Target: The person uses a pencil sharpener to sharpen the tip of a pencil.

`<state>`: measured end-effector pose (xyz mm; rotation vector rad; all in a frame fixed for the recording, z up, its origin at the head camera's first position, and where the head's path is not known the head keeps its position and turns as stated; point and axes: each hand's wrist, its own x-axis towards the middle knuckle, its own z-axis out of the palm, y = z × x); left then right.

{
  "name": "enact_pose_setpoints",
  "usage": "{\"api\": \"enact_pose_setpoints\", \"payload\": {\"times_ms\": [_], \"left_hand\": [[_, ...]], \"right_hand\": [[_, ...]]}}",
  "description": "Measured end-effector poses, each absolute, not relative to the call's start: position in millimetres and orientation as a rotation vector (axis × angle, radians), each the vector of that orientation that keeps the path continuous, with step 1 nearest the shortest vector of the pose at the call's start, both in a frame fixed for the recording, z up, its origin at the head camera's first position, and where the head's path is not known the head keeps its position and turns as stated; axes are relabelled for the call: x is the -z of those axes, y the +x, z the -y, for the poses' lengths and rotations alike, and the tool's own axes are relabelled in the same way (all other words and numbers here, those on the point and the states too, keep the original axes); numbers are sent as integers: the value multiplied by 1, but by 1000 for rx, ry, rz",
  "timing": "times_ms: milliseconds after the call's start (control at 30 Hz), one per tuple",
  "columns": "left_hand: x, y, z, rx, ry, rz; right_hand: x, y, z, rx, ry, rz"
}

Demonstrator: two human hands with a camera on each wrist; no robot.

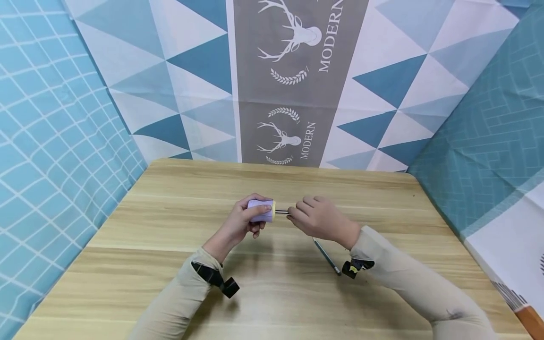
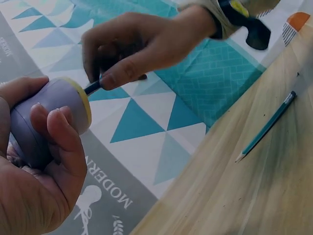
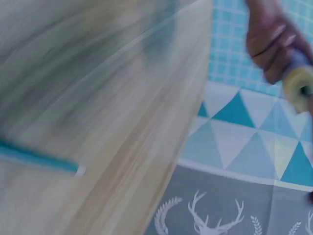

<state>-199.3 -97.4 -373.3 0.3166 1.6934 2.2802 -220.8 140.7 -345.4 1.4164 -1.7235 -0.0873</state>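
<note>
My left hand [image 1: 236, 223] grips a purple pencil sharpener [image 1: 256, 217] with a yellow rim, fingers wrapped round its body. A dark pencil [image 1: 282, 212] runs into the hole at its yellow end. My right hand [image 1: 324, 220] pinches that pencil between thumb and fingers, to the right of the sharpener. Both hands are raised over the table. In the right wrist view, the hole in the sharpener's yellow end [image 3: 294, 88] shows, though blurred. The pencil's inserted tip is hidden.
A second pencil, teal [image 1: 326, 256], lies on the wooden table [image 1: 272, 302] below my right hand; its sharpened tip [image 2: 239, 158] shows in the left wrist view. Patterned cloth [image 1: 204, 85] hangs behind the table, with blue cloth on both sides.
</note>
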Motion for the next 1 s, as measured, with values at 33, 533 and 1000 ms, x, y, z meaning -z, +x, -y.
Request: {"api": "enact_pose_setpoints", "payload": {"times_ms": [33,533,1000], "left_hand": [[373,-199,97,-2278,315,-1690],[378,-199,89,-2280,229,-1686],[377,-196,89,-2278,280,-1622]], "right_hand": [[348,-222,-141,131,1417,1647],[347,-224,-141,240,1572,1810],[316,-225,-140,-931,1716,2814]]}}
